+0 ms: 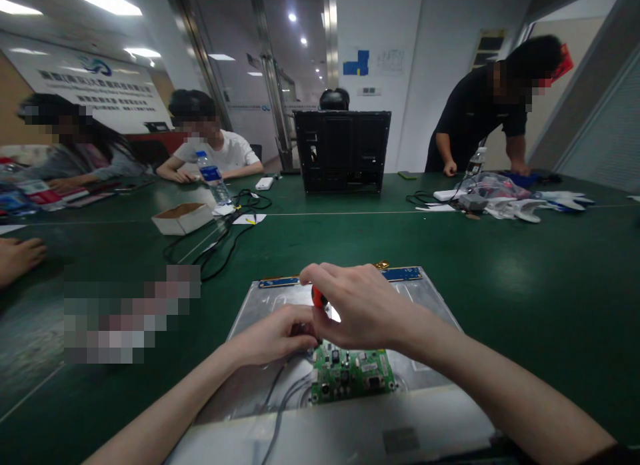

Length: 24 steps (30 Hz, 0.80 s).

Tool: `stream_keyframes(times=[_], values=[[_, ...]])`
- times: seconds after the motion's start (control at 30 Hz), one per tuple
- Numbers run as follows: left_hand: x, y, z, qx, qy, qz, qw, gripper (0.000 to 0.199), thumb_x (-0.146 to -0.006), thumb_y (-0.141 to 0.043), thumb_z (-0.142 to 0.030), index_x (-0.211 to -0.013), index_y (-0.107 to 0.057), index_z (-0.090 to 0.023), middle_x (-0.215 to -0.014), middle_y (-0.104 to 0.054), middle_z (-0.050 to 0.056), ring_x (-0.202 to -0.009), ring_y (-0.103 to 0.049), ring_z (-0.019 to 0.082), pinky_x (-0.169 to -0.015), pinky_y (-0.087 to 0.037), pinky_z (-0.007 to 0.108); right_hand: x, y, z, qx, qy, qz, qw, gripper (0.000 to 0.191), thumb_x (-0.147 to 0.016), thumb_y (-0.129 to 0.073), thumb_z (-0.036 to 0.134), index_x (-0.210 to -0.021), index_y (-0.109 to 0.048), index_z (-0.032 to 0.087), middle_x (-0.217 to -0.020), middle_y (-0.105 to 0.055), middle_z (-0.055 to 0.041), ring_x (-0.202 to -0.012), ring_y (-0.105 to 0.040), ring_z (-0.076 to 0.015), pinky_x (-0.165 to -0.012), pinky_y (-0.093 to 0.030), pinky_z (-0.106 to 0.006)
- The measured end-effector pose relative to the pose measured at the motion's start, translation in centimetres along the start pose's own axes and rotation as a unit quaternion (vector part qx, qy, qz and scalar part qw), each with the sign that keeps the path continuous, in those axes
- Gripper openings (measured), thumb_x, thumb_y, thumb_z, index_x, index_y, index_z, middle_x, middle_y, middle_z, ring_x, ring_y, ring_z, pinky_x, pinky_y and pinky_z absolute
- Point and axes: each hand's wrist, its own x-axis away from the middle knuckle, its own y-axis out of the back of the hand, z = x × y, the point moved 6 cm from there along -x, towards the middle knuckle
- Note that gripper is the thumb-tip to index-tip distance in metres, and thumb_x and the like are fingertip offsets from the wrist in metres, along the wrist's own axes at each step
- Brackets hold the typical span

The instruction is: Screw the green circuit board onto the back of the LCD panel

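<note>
A metal-backed panel [425, 305] lies on the green table in front of me, with a green circuit board [350, 375] on it and a narrow blue board [405, 274] along its far edge. My right hand [357, 301] is closed round a red and black screwdriver handle [318, 296] above the board's far left corner. Beside it, my left hand [283, 335] has its fingers pressed together at that corner; what they hold, if anything, is hidden. Grey cables [285, 408] run from the board's left side toward me.
An open cardboard box [183, 218], a water bottle [213, 178] and black cables [227, 251] are at the far left. A black monitor frame [345, 148] stands across the table [525, 271]. Plastic bags and gloves [520, 205] lie far right. Several people are around the table.
</note>
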Motion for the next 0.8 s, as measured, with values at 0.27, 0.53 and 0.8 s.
stream_keyframes(times=[0.27,0.53,0.8], values=[[0.2,-0.1,0.8,-0.023,0.007,-0.017,1.0,0.011,-0.077,-0.055,-0.023,-0.084,-0.058,-0.016,-0.076,-0.059,0.0,-0.07,-0.054,0.017,-0.065,-0.044,0.026,0.0,0.0,0.0,0.007,0.002,-0.014,1.0,0.026,-0.082,-0.041,0.022,-0.106,-0.049,0.017,-0.094,-0.065,-0.0057,-0.062,-0.051,-0.0127,-0.049,-0.019,-0.027],[0.5,-0.3,1.6,-0.041,0.035,-0.013,0.998,0.015,-0.078,-0.055,-0.027,-0.087,-0.059,-0.015,-0.079,-0.062,0.002,-0.075,-0.056,0.02,-0.068,-0.047,0.028,-0.1,-0.3,0.1,0.02,0.01,-0.014,1.0,0.024,-0.083,-0.041,0.022,-0.105,-0.048,0.017,-0.092,-0.065,-0.0053,-0.062,-0.053,-0.013,-0.048,-0.018,-0.027],[0.3,0.0,1.3,-0.06,0.022,-0.011,0.998,0.013,-0.078,-0.054,-0.026,-0.079,-0.06,-0.014,-0.079,-0.062,0.002,-0.075,-0.056,0.019,-0.069,-0.045,0.027,-0.1,-0.4,0.1,0.017,0.009,-0.014,1.0,0.022,-0.088,-0.042,0.027,-0.106,-0.049,0.018,-0.09,-0.066,-0.0044,-0.062,-0.054,-0.0135,-0.049,-0.017,-0.027]])
